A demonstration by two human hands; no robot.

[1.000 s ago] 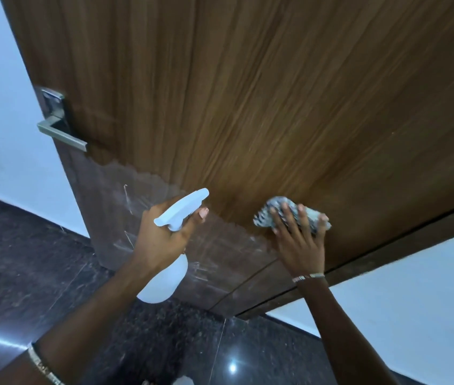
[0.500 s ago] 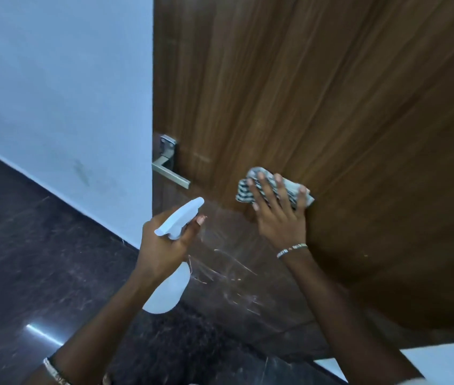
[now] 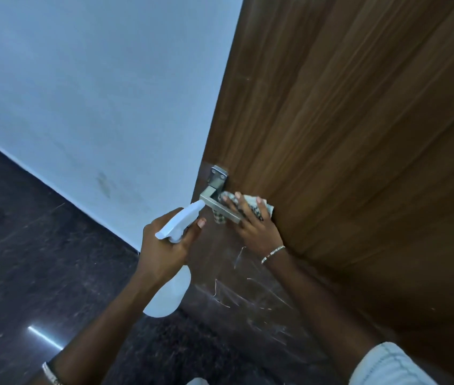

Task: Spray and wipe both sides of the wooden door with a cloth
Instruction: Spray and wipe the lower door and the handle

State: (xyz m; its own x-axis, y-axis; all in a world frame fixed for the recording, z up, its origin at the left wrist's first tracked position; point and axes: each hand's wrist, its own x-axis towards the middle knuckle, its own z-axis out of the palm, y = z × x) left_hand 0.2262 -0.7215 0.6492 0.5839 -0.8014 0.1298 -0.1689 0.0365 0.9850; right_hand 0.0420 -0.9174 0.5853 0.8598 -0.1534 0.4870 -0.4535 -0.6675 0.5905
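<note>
The right hand (image 3: pixel 252 229) presses the cloth (image 3: pixel 256 213) with spread fingers on the door (image 3: pixel 359 134), just behind the handle (image 3: pixel 221 208). Beside it, the left hand (image 3: pixel 161 248) grips the bottle (image 3: pixel 170 295). Below both hands the wood looks streaked, so this side seems only partly wiped, and the other side probably remains.

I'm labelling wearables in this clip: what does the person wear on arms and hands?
A thin beaded bracelet circles the right wrist, a silvery band the left wrist. A pale blue sleeve covers the right upper arm. Forearms bare, no gloves.
</note>
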